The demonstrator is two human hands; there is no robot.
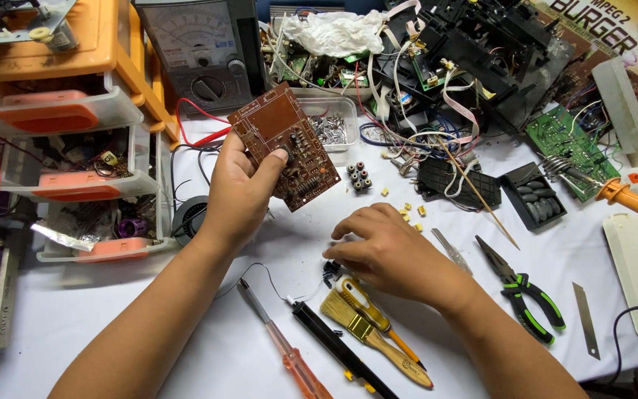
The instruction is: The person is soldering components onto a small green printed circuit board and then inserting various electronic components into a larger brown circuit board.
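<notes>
My left hand (239,193) holds a brown circuit board (283,145) up over the white table, thumb on its face. The board is tilted and shows small dark parts on its lower half. My right hand (387,250) rests palm down on the table with fingers curled over a small dark component (330,270); whether it grips it I cannot tell. Just under that hand lie a yellow-handled tool (367,309), a paintbrush (372,338) and a black desoldering pump (341,351). A screwdriver with a clear orange handle (289,357) lies to the left of them.
Stacked drawer units (75,125) with orange handles stand at left, an analog multimeter (201,52) behind. Green-handled pliers (526,292), a blade (583,318), tweezers (452,251), a soldering iron (633,199), a green board (570,144) and a pile of black dismantled parts (481,52) lie at right.
</notes>
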